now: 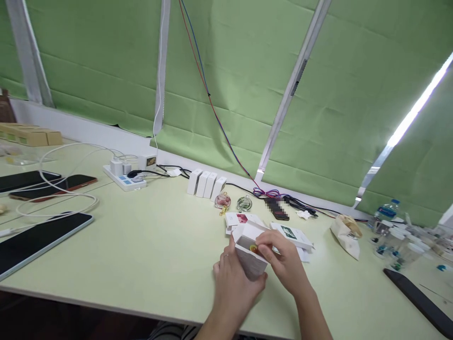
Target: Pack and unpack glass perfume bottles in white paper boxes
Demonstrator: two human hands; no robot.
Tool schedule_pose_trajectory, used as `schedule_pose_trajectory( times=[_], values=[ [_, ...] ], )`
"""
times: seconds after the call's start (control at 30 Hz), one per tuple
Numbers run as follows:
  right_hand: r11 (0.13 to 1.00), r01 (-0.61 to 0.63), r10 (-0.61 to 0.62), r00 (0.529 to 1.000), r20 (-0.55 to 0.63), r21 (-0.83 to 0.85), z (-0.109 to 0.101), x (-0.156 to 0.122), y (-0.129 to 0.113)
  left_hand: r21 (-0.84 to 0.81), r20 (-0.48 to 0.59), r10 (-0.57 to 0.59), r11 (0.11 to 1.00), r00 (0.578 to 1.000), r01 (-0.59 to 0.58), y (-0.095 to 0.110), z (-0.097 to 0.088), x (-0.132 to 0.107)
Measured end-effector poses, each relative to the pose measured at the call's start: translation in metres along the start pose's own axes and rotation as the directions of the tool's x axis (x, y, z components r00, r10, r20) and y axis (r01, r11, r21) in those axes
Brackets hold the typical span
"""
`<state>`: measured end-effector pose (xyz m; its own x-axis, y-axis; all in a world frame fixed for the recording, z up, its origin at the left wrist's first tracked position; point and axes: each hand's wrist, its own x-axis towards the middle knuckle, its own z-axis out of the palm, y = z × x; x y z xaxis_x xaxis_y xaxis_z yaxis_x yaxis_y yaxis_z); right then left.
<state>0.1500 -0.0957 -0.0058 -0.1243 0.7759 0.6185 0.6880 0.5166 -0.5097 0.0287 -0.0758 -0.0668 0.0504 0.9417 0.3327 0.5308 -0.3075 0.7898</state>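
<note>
My left hand (231, 283) is wrapped round a small open white box (249, 257) just above the pale green table (148, 245). At the box's open mouth my right hand (283, 262) pinches a small object with a yellow and red top (254, 248); I cannot make out what it is. Just behind lie two more flat white boxes, one with a red picture (241, 218) and one with a dark picture (290, 232). Two small round glass bottles, one pinkish (222, 201) and one clear (244, 203), stand further back.
Several upright white boxes (206, 183) stand by a power strip (123, 178) with chargers and cables. A tablet (35, 241) and two phones (53, 186) lie at left. At right are a crumpled paper bag (347, 233), a water bottle (387, 212), small jars and a dark flat device (421, 302).
</note>
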Motion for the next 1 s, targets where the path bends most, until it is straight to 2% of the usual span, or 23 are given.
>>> schedule_pose_trajectory(
  times=[0.03, 0.1, 0.13, 0.17, 0.2, 0.3, 0.4, 0.5, 0.63, 0.8, 1.0],
  values=[
    [0.999, 0.035, -0.034, 0.990, -0.136, 0.006, 0.007, -0.005, 0.004, 0.007, -0.021, -0.002, 1.000, 1.000, 0.002, -0.002, 0.001, -0.001],
    [0.998, 0.045, -0.025, 0.898, -0.440, 0.037, 0.025, -0.019, 0.013, 0.020, -0.085, -0.001, 1.000, 0.996, 0.003, -0.005, 0.003, -0.001],
    [0.998, 0.043, -0.008, 0.853, -0.521, 0.054, 0.035, -0.025, 0.017, 0.023, -0.128, 0.002, 1.000, 0.992, 0.001, -0.007, 0.003, -0.002],
    [0.996, 0.037, 0.009, 0.850, -0.527, 0.077, 0.045, -0.032, 0.020, 0.025, -0.163, 0.008, 1.000, 0.987, -0.004, -0.009, 0.003, -0.002],
    [0.994, 0.028, 0.030, 0.865, -0.500, 0.108, 0.053, -0.037, 0.021, 0.027, -0.182, 0.015, 1.000, 0.983, -0.010, -0.012, 0.001, -0.002],
    [0.973, -0.013, 0.114, 0.897, -0.427, 0.232, 0.070, -0.044, 0.019, 0.063, -0.173, 0.056, 0.997, 0.983, -0.046, -0.020, -0.011, -0.002],
    [0.951, -0.023, 0.148, 0.908, -0.391, 0.308, 0.075, -0.041, 0.015, 0.093, -0.144, 0.155, 0.985, 0.977, -0.143, -0.031, -0.024, -0.003],
    [0.936, -0.010, 0.140, 0.927, -0.347, 0.352, 0.073, -0.038, 0.012, 0.001, -0.104, 0.222, 0.975, 0.970, -0.223, -0.042, -0.031, -0.007],
    [0.930, -0.014, 0.142, 0.936, -0.322, 0.368, 0.070, -0.038, 0.013, -0.240, -0.049, 0.113, 0.963, 0.992, -0.121, -0.045, -0.036, -0.012],
    [0.955, 0.083, 0.006, 0.954, -0.298, 0.286, 0.068, -0.037, 0.013, -0.484, 0.065, 0.030, 0.875, 0.997, 0.005, -0.034, -0.049, -0.009],
    [0.958, 0.151, -0.064, 0.941, -0.331, 0.243, 0.069, -0.037, 0.012, -0.614, 0.062, -0.025, 0.787, 0.998, 0.058, -0.025, -0.056, -0.010]
  ],
)
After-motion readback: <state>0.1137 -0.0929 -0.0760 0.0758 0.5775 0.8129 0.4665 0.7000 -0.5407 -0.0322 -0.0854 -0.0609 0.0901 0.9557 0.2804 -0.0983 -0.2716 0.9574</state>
